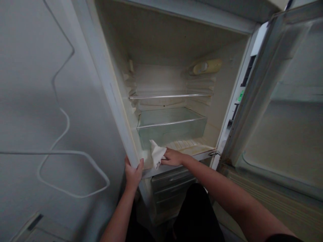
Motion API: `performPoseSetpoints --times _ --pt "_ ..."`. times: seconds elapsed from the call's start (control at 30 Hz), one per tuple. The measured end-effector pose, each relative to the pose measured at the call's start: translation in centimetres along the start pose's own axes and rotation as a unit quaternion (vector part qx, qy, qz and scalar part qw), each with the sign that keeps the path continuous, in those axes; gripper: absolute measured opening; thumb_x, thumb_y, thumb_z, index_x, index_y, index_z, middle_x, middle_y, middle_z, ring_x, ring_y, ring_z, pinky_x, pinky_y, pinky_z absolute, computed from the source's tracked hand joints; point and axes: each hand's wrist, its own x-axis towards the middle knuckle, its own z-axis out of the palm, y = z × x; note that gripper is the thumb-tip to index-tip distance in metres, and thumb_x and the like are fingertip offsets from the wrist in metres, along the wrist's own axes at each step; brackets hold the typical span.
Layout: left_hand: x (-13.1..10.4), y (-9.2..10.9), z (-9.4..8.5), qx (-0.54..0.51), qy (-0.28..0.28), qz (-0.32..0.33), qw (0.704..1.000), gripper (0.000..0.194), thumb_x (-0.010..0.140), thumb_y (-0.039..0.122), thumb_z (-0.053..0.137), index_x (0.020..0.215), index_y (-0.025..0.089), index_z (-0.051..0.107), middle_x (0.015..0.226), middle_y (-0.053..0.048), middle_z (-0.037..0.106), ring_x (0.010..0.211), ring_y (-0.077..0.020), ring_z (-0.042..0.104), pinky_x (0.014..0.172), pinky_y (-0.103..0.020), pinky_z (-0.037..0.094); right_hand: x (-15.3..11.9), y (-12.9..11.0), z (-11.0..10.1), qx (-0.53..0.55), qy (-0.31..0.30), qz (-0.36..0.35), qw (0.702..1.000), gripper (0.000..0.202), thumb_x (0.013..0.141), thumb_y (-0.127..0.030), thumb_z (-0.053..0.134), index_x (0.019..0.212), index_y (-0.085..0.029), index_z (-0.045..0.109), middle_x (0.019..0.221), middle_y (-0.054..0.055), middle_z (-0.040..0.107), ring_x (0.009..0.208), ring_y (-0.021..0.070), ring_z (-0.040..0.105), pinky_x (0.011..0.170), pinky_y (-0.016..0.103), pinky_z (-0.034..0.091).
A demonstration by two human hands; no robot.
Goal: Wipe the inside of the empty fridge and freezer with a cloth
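Cloth (156, 154) is clamped in right hand (173, 157), left hand (133, 173) clasps fridge (114, 101); apparent wiping step next calls for even pressure.

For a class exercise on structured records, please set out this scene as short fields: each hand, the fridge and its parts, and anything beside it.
left hand: holds the left front edge of the refrigerator
right hand: holds a white cloth at the compartment's lower front
shelf: above the clear drawer
yellowish fitting: upper right inner wall
door: open, at right
cable: pale, looping, at left
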Motion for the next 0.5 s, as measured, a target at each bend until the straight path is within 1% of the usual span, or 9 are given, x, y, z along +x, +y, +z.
performPoseSetpoints --times 0.07,0.13,0.23,0.3,0.37,0.4,0.5 --pt "-0.1 0.1 0.0 -0.001 0.000 -0.003 1.000 0.056 0.074 0.053 0.073 0.117 0.021 0.056 0.105 -0.012 0.070 0.095 -0.0302 0.070 0.089 -0.045 0.058 -2.9 1.0 -0.9 0.013 0.013 0.053 0.998 0.045 0.104 -0.037 0.055 0.141 -0.013 0.065 0.153 0.015 0.057 0.141 0.0252 0.053 0.121 0.039 0.039" --pt "-0.1 0.2 0.0 -0.004 0.003 -0.005 1.000 0.057 0.074 0.053 0.073 0.118 0.021 0.056 0.108 -0.013 0.070 0.098 -0.0313 0.070 0.091 -0.047 0.057 -6.0 2.3 -1.8 -0.010 0.026 0.126 0.992 0.046 0.107 -0.035 0.047 0.144 -0.013 0.062 0.154 0.015 0.055 0.145 0.0248 0.050 0.123 0.040 0.035" --pt "-0.1 0.3 0.1 -0.007 0.008 -0.008 1.000 0.057 0.073 0.053 0.073 0.119 0.022 0.056 0.111 -0.014 0.071 0.099 -0.0313 0.070 0.093 -0.047 0.057 -10.3 4.6 -3.2 -0.069 0.049 0.232 0.969 0.044 0.107 -0.029 0.041 0.141 -0.016 0.066 0.152 0.012 0.058 0.144 0.0233 0.051 0.124 0.040 0.033" --pt "0.0 0.2 0.2 -0.006 0.010 -0.011 1.000 0.057 0.073 0.053 0.073 0.117 0.022 0.056 0.110 -0.013 0.071 0.097 -0.0305 0.070 0.092 -0.047 0.058 -12.7 5.9 -3.9 -0.107 0.063 0.286 0.950 0.043 0.108 -0.029 0.041 0.140 -0.018 0.067 0.151 0.011 0.059 0.142 0.0231 0.053 0.124 0.040 0.033" --pt "0.1 0.2 0.3 -0.004 0.012 -0.012 1.000 0.058 0.072 0.053 0.073 0.117 0.021 0.056 0.109 -0.013 0.071 0.097 -0.0304 0.071 0.092 -0.046 0.058 -14.4 6.7 -4.2 -0.140 0.085 0.331 0.929 0.044 0.108 -0.030 0.041 0.141 -0.015 0.066 0.147 0.013 0.063 0.139 0.0228 0.056 0.124 0.038 0.033" --pt "0.1 0.2 0.3 -0.002 0.014 -0.012 1.000 0.059 0.072 0.054 0.073 0.118 0.020 0.056 0.109 -0.013 0.071 0.098 -0.0307 0.071 0.092 -0.046 0.058 -15.0 6.9 -4.2 -0.153 0.098 0.355 0.917 0.044 0.109 -0.032 0.041 0.141 -0.013 0.065 0.143 0.014 0.065 0.136 0.0226 0.058 0.122 0.036 0.035" --pt "0.1 0.4 0.3 0.007 0.019 -0.008 1.000 0.061 0.070 0.055 0.073 0.117 0.019 0.057 0.108 -0.014 0.070 0.099 -0.0321 0.071 0.092 -0.047 0.058 -15.7 7.0 -3.8 -0.175 0.123 0.416 0.884 0.048 0.110 -0.037 0.037 0.137 -0.011 0.067 0.130 0.018 0.071 0.123 0.0229 0.065 0.113 0.032 0.042"
